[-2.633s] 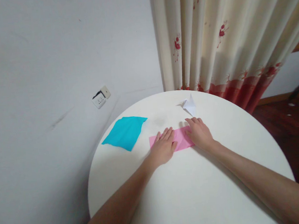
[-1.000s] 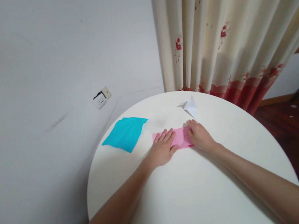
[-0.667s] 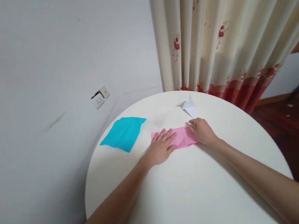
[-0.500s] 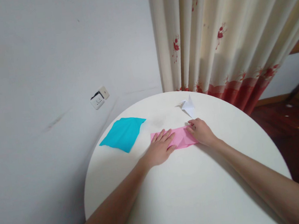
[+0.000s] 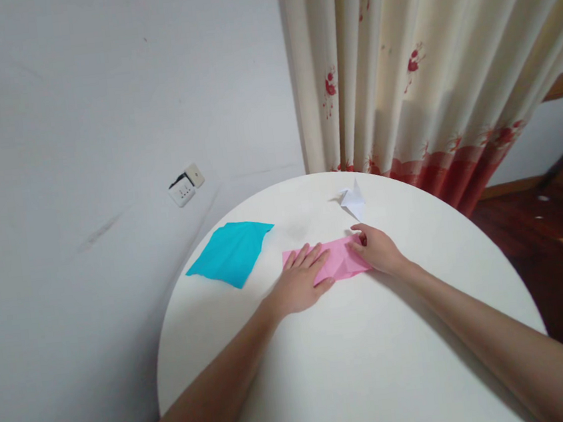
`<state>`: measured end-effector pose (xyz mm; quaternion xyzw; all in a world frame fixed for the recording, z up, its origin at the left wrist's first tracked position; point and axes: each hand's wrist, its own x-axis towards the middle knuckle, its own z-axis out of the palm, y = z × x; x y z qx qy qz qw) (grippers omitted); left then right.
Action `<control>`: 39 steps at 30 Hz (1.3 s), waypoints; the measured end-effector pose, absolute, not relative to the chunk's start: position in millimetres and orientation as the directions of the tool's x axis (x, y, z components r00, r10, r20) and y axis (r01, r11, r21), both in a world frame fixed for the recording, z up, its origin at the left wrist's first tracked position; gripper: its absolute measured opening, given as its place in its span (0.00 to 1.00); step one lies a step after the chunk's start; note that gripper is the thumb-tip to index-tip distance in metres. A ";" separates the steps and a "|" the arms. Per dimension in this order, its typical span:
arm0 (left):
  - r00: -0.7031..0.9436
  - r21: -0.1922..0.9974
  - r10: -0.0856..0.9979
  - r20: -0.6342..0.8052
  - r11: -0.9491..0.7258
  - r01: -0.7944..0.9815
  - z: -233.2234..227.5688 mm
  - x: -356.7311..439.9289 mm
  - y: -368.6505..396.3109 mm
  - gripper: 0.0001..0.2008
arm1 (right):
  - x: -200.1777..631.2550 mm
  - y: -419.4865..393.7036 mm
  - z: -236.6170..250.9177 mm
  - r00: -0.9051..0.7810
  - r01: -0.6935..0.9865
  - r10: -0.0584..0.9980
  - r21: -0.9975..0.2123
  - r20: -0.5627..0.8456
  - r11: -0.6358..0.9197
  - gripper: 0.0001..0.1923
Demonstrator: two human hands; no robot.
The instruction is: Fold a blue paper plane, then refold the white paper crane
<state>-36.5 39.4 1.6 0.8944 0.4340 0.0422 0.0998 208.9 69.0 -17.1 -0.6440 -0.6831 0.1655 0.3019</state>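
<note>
A folded pink paper [image 5: 338, 261] lies flat on the round white table [image 5: 358, 364], far from me. My left hand [image 5: 300, 280] rests flat on its left half, fingers spread and pressing down. My right hand [image 5: 378, 250] is at the paper's right end, with fingers curled and pinching its edge. A small white folded paper figure [image 5: 353, 199] stands just beyond my right hand. A turquoise paper sheet [image 5: 231, 252] lies to the left of the pink one.
The table stands against a grey wall with a socket [image 5: 184, 186]. A cream curtain with red flowers [image 5: 412, 69] hangs behind the table's far edge. Dark wooden floor [image 5: 556, 236] shows to the right.
My right hand has gone from lying flat on the pink paper to curling its fingers on the right end. The left hand has stayed pressed on the left half.
</note>
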 end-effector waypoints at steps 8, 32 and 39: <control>0.538 0.296 0.830 0.144 -0.555 0.777 11.7 -36.3 45.7 0.21 | 205.1 72.2 -18.6 0.021 0.410 0.951 -0.870 0.309 0.274 0.23; 0.256 0.912 0.959 -0.121 0.005 0.411 50.4 -66.0 55.3 0.17 | 187.7 45.5 9.3 -0.274 0.084 0.956 -0.987 0.110 0.137 0.19; 0.356 0.980 0.932 -0.074 0.001 0.199 48.7 -68.1 57.1 0.21 | 190.2 44.2 10.7 -0.235 0.044 0.958 -0.982 0.166 0.182 0.17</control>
